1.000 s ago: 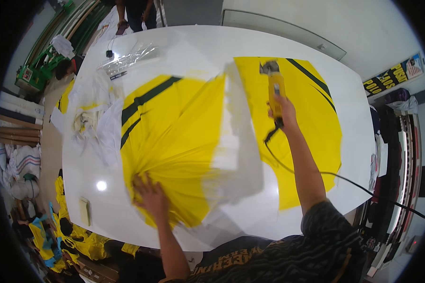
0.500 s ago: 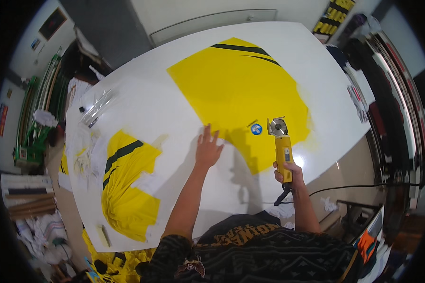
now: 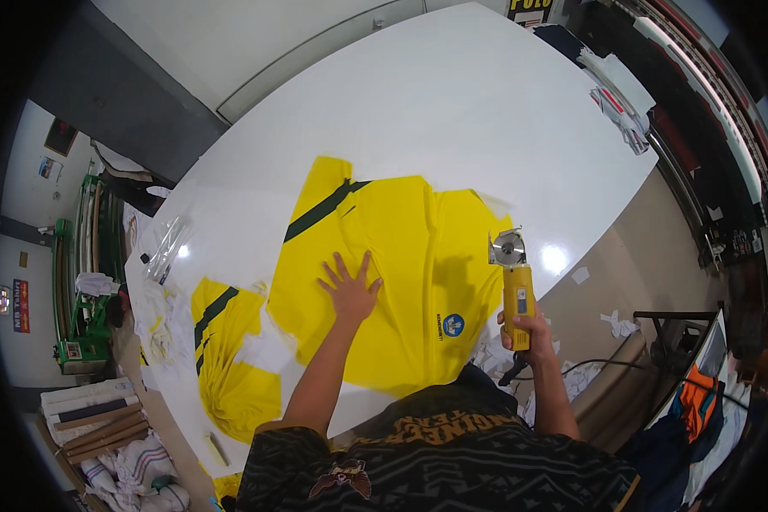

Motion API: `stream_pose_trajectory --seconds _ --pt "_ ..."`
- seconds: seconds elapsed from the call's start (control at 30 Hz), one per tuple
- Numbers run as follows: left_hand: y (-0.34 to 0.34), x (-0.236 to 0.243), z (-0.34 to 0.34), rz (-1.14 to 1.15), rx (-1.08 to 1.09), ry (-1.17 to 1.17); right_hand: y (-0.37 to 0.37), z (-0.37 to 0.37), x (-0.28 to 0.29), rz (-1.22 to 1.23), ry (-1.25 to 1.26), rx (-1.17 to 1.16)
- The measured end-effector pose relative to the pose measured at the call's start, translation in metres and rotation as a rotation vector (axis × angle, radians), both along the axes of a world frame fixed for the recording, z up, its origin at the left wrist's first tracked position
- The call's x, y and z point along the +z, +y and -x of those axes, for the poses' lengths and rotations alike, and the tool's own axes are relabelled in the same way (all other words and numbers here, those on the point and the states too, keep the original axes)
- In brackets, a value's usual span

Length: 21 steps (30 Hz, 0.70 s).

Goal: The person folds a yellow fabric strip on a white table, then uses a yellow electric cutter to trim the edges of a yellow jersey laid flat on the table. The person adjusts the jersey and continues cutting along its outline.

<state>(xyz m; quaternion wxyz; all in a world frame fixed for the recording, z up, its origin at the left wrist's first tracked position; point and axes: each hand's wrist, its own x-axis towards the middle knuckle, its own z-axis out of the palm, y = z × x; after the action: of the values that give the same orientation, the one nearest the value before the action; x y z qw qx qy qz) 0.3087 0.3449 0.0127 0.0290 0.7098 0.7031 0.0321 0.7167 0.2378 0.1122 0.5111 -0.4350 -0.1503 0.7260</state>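
A large yellow fabric panel (image 3: 392, 230) with a dark green stripe and a round blue emblem (image 3: 453, 325) lies on the white table (image 3: 452, 102), with folds running down it. My left hand (image 3: 353, 293) rests flat on this panel, fingers spread, just below the stripe. In my right hand (image 3: 527, 334) is a yellow handheld rotary fabric cutter (image 3: 518, 290), gripped by its body. Its round metal blade (image 3: 509, 247) points away from me, at the panel's right edge. Whether the blade touches the cloth I cannot tell.
Another crumpled yellow piece (image 3: 235, 367) with a green stripe lies to the left, beside white scraps (image 3: 158, 307) and clear plastic (image 3: 169, 247). A black cord (image 3: 602, 362) trails right from the cutter. Rolled materials (image 3: 102, 427) are stacked at lower left; a white stack (image 3: 619, 98) sits far right.
The big yellow panel has turned and come nearer to me, now with folds. My left hand has gone from the panel's edge onto the cloth. My right hand still holds the cutter.
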Motion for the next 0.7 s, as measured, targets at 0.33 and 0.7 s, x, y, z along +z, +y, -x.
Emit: stream_pose_trajectory --seconds 0.33,0.7 --pt "0.043 -0.014 -0.126 0.276 -0.435 -0.427 0.017 -0.01 0.007 -0.018 -0.028 0.101" --pt "-0.07 -0.044 0.19 0.105 1.185 -0.107 0.048 0.011 -0.004 -0.011 -0.168 0.308"
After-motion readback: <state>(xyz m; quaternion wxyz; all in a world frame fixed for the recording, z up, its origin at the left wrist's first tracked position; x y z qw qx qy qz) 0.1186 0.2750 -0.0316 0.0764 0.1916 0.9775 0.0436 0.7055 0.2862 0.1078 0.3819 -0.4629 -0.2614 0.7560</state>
